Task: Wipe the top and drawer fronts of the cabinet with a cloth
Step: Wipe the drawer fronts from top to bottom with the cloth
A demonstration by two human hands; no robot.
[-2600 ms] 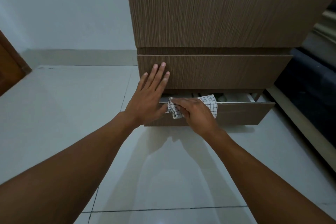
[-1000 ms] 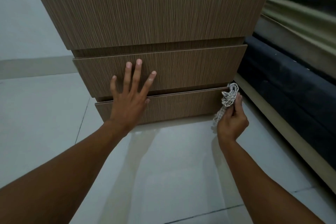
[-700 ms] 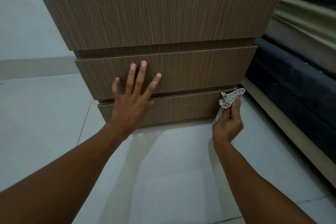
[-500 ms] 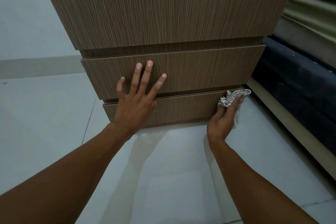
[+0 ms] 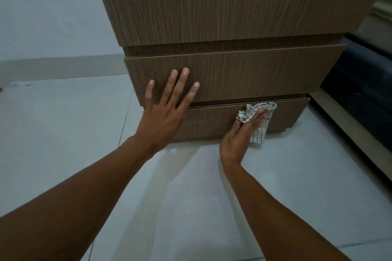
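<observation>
A brown wood-grain cabinet [image 5: 222,2] fills the upper middle of the head view, with its drawers pushed in. My left hand [image 5: 167,110] lies flat with fingers spread, its fingers on the second-lowest drawer front [image 5: 254,74]. My right hand [image 5: 239,135] presses a white checked cloth [image 5: 257,121] against the bottom drawer front [image 5: 212,123], right of its middle. The cloth bunches above my fingers and hangs down to the drawer's lower edge. The cabinet top is out of view.
Pale glossy floor tiles [image 5: 191,197] stretch in front of the cabinet. A white wall with a low skirting [image 5: 59,65] is at the left. To the right, close to the cabinet, runs a dark padded piece of furniture [image 5: 364,95] on a light wooden base.
The bottom drawer, open 2.6 s ago, now sits pushed in. My right hand with the cloth has slid left along the bottom drawer front from its right end. The left hand stays flat.
</observation>
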